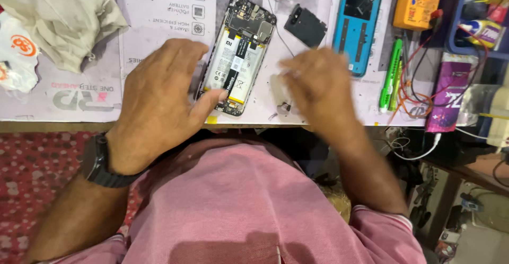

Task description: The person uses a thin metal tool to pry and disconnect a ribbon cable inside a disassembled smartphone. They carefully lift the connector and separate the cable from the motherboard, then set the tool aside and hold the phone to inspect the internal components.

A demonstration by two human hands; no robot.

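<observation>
An opened phone point(238, 57) lies back-up on the pale work mat point(159, 9), its white battery and circuit board exposed. My left hand point(159, 97) rests flat beside it, thumb touching the phone's lower left edge. My right hand point(318, 86) is blurred with motion just right of the phone, fingers bent over the mat near a small pale part; whether it holds anything is unclear. A black plastic cover piece point(305, 25) lies above my right hand, and the phone's blue back cover point(359, 23) lies face down further right.
A crumpled cloth point(58, 15) sits at the far left. An orange meter point(419, 1), green pens point(391, 73), red wires, a glue bottle point(482, 31) and a purple packet point(450, 91) crowd the right. The table's front edge runs just below my hands.
</observation>
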